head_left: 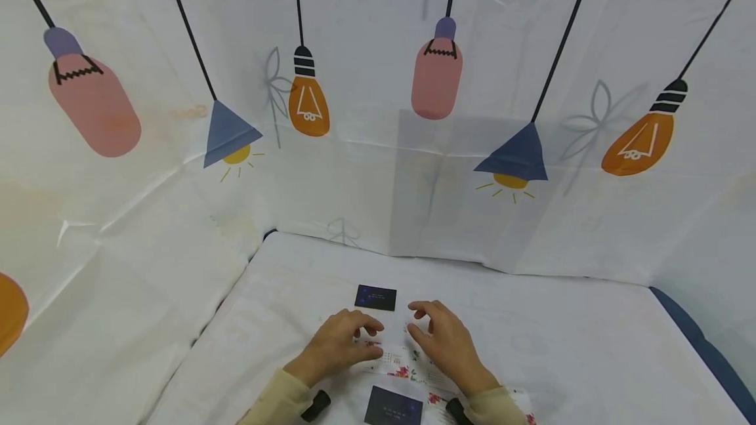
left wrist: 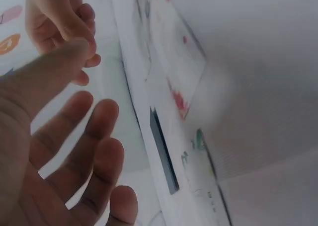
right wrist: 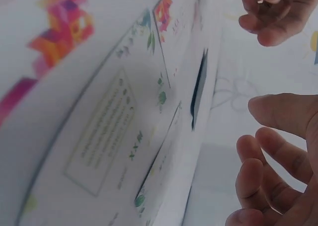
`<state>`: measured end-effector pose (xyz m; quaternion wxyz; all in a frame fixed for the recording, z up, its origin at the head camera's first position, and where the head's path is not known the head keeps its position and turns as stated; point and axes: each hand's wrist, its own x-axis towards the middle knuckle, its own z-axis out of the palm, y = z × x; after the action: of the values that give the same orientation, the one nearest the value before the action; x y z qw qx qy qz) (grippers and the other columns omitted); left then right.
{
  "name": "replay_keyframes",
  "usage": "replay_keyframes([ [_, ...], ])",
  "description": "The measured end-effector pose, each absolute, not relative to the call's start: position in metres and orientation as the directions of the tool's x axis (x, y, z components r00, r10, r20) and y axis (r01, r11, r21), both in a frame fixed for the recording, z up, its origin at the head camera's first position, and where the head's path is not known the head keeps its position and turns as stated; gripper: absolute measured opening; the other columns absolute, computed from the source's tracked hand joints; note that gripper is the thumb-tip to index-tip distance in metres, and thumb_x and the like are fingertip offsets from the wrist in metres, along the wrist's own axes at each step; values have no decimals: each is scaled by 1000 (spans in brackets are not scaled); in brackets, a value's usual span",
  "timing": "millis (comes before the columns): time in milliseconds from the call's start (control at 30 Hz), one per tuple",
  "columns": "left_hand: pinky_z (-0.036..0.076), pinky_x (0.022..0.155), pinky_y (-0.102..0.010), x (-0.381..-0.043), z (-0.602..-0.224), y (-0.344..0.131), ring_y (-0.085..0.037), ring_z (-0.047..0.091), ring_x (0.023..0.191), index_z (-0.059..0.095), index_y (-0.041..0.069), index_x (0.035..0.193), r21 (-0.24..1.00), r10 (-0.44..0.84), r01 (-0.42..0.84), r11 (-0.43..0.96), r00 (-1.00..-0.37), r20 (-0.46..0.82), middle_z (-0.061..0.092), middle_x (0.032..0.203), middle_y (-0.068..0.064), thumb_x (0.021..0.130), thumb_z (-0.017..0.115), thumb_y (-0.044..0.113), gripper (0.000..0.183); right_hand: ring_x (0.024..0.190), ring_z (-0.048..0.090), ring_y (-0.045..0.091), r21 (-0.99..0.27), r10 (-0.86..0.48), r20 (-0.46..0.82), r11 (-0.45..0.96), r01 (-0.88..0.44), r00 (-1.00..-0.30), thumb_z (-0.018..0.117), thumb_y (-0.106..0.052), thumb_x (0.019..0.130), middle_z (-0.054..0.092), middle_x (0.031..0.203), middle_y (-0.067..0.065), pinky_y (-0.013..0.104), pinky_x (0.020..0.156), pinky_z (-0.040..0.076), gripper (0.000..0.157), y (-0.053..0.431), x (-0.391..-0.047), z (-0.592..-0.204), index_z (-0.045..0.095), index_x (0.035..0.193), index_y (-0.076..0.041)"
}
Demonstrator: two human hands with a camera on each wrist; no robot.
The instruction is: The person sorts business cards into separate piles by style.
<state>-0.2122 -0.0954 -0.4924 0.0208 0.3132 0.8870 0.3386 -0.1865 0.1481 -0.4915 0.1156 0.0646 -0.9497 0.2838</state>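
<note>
Both hands hover over a white-covered surface, facing each other with nothing between the fingers. My left hand (head_left: 339, 345) has its fingers loosely bent, above white cards printed with flowers (head_left: 392, 363). Opposite it, my right hand (head_left: 445, 343) is held in a similar relaxed curve. Beyond the hands lies a small dark card or stack of cards (head_left: 375, 298); its thin edge shows in the right wrist view as a dark slab (right wrist: 199, 89). A second dark card (head_left: 393, 406) lies nearer the body, between the wrists. The forearms partly hide the flowered cards.
A white sheet (head_left: 567, 340) covers the surface. White fabric walls (head_left: 354, 182) printed with hanging lamps rise behind it and at the left. A dark blue edge (head_left: 703, 340) runs along the right side. Dark straps (head_left: 316, 405) sit at the wrists.
</note>
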Motion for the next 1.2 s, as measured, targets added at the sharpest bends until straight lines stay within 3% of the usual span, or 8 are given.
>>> replay_keyframes([
  [167,45,80,-26,-200,-504,-95,-5,56,89,74,26,114,532,654,655,537,-721,227,66,98,16,81,83,43,38,72,47,5,-537,-39,251,825,-173,-967,79,-25,88,65,98,-9,25,60,40,32,153,-178,-495,70,119,-23],
  [400,47,82,-26,-185,-511,-94,-2,56,93,75,29,113,446,725,712,542,-665,181,66,102,24,78,84,47,40,72,50,6,-553,-15,264,817,-164,-964,80,-24,87,65,96,-11,24,61,40,32,158,-169,-500,71,118,-24],
  [667,47,86,-25,-168,-519,-100,-1,57,97,74,24,114,345,778,838,422,-531,337,67,107,17,77,87,44,45,71,49,5,-581,11,288,797,-165,-958,82,-22,86,64,95,-12,23,61,41,34,161,-161,-503,71,117,-25],
  [1000,45,83,-22,-161,-521,-101,-1,55,98,72,25,118,354,795,841,409,-519,314,63,109,15,80,85,40,42,71,47,2,-586,9,257,797,-148,-966,83,-24,84,64,95,-17,22,62,41,36,166,-146,-506,70,117,-28],
  [1200,44,81,-20,-159,-519,-102,0,53,96,71,25,118,385,786,820,424,-544,293,59,108,15,81,85,40,42,73,48,3,-607,-142,221,754,-250,-965,81,-28,87,65,102,-14,23,63,42,37,170,-135,-502,69,122,-25],
])
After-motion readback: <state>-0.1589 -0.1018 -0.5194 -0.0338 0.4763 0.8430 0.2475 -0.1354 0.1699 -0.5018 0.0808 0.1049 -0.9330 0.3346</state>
